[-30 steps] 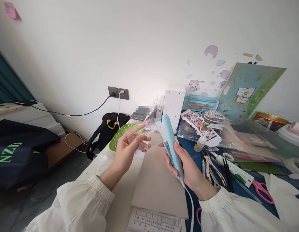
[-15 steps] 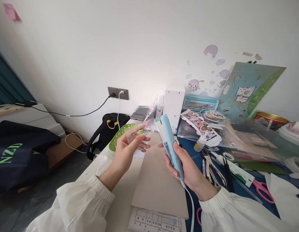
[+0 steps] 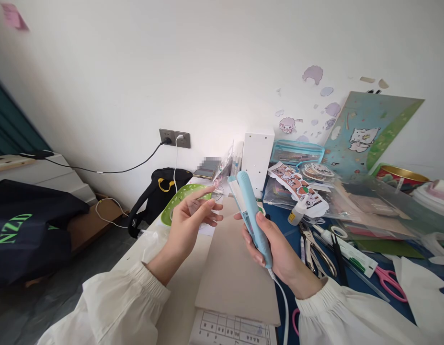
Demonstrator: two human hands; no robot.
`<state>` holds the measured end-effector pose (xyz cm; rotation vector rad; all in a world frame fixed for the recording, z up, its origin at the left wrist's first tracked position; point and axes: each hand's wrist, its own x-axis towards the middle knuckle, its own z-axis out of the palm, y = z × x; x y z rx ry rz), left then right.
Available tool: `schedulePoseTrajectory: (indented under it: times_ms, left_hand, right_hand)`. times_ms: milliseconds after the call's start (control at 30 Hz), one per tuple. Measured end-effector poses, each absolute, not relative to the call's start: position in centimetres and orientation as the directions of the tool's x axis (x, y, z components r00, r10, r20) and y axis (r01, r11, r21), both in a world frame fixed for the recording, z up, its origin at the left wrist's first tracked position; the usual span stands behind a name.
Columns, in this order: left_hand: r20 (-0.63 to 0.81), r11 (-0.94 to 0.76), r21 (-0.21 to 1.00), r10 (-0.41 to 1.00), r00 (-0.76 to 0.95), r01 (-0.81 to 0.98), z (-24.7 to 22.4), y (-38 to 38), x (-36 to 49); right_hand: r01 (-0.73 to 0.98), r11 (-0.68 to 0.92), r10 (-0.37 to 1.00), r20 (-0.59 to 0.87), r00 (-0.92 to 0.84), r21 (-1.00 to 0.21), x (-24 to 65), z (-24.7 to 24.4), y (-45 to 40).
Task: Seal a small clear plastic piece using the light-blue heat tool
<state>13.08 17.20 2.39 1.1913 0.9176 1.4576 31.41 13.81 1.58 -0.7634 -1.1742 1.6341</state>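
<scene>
Almost nothing has moved, so the work looks paused. The right hand (image 3: 277, 244) grips the blue hair iron (image 3: 251, 208) up over the table (image 3: 184, 287). The left hand (image 3: 187, 225) is open near the table's left edge.

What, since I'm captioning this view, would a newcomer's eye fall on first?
Probably the pale-blue device, like a hair straightener, held near the centre in the right hand, its two arms parted at the top. To its left, the left hand has its fingers spread before a green tray. Farther right, pink scissor handles stand out amid the clutter.
</scene>
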Motion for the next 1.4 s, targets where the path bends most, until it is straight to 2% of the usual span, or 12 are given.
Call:
schedulePoseTrajectory:
  times_ms: [867, 1167, 1400]
  left_hand:
    - [0.257, -0.263, 0.957, 0.964, -0.062, -0.126, 2.3, 16.37, 13.53]
    - [0.224, -0.229, 0.967, 0.973, -0.058, -0.111, 2.62, 16.3, 13.53]
    - [0.169, -0.174, 0.969, 0.985, -0.042, -0.175, 2.5, 16.46, 13.52]
  right_hand:
    - [-0.251, -0.086, 0.967, -0.02, -0.253, -0.964, 31.25, 1.19, 14.38]
    - [-0.233, -0.044, 0.972, 0.012, -0.236, -0.972, 31.19, 1.14, 14.33]
    - [-0.221, -0.033, 0.976, 0.016, -0.216, -0.975, 31.07, 1.29, 14.29]
